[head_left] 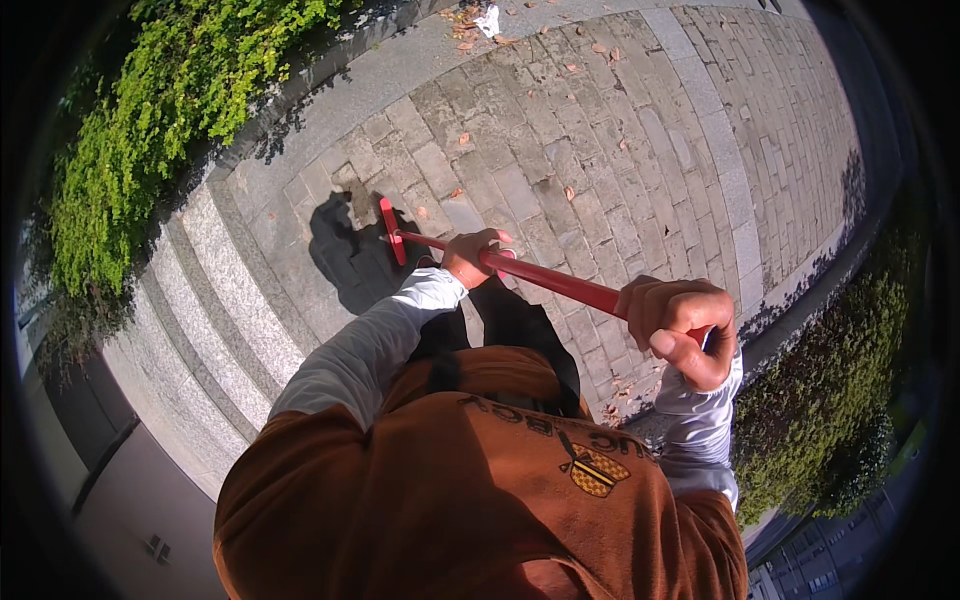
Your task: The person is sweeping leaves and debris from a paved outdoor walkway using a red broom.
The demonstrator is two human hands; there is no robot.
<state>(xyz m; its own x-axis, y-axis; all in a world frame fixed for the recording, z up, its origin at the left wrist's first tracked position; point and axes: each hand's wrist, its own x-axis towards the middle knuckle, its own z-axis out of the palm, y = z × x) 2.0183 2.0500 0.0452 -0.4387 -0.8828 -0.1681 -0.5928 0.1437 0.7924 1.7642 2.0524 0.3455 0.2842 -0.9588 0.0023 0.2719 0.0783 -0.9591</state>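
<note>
Both my hands grip the red handle point(560, 283) of a push broom, which slants across in front of my body. Near its top end, my right hand point(682, 325) is closed round the handle. My left hand point(468, 260) wraps it lower down, nearer the head. The broom's narrow red crossbar head point(393, 232) is down by the paving to the left of my feet, beside my dark shadow point(350, 250). Any bristles beneath the head cannot be made out.
Grey paving bricks point(600, 150) spread ahead with scattered dry leaves point(569, 193). Stone steps point(205, 330) lie on the left, below a green hedge point(200, 80). Another hedge point(830, 400) borders the right. A crumpled white scrap point(488, 22) lies among leaves at the far edge.
</note>
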